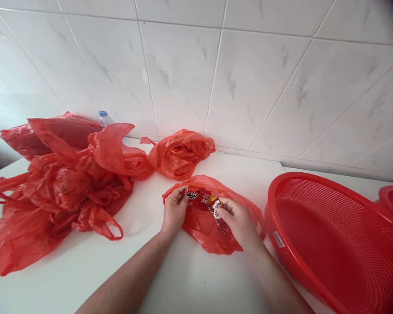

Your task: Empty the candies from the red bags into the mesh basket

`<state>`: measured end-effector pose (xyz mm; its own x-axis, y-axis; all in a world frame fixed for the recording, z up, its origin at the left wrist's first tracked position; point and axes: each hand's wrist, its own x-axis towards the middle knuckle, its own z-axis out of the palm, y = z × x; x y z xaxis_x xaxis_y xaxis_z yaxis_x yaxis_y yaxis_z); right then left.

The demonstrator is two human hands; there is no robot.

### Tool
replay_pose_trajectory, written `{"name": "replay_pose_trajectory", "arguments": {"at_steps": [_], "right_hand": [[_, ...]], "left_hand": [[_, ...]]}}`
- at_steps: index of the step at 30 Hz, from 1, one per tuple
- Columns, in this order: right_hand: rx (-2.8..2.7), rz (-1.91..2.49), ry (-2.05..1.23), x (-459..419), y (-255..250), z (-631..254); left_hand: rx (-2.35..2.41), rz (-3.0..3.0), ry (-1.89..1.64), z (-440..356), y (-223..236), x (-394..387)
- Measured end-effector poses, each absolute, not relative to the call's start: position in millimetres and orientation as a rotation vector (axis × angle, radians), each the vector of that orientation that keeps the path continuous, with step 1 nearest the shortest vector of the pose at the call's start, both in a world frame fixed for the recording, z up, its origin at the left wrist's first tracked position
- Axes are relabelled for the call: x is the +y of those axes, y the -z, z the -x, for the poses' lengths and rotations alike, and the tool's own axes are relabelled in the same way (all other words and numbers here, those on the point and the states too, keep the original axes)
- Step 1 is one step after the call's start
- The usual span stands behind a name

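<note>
In the middle of the frame, the left hand (174, 210) has its thumb and fingertips pinched nearly together on the left end of a dark packet (194, 195) with bold lettering. Just to the right, the right hand (238, 218) grips a maroon packet (222, 223) with a white label, thumb pressed on its front and fingers curled around its upper edge. Both packets are above the wide mouth of a spread red bag (212, 245), right of centre; a yellow-marked item (212, 198) shows between them. Crumpled red bags (65, 187) heap up at the left, a bunched bag (183, 155) sits above centre, and a red basket (317, 257) fills the lower right.
</note>
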<state>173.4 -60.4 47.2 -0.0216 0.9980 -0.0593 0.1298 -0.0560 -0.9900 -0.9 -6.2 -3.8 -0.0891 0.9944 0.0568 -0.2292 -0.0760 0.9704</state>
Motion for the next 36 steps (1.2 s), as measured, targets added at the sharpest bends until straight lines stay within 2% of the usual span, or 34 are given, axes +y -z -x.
{"name": "replay_pose_trajectory", "arguments": {"at_steps": [9,15,22,36], "right_hand": [[-1.412,1.481,-1.168,-58,-49,-184],[-1.366,1.713,-0.954,-52,-50,-204],[-1.783,1.916,-0.555,-52,-40,-209],[-1.823,2.107,-0.507,-49,-40,-209]], "left_hand": [[1.054,-1.04,-1.426,1,5,-5],[1.063,-1.032,-1.415,0,6,-5],[1.077,-1.037,-1.402,0,4,-6],[1.066,-1.051,-1.39,0,6,-6]]}}
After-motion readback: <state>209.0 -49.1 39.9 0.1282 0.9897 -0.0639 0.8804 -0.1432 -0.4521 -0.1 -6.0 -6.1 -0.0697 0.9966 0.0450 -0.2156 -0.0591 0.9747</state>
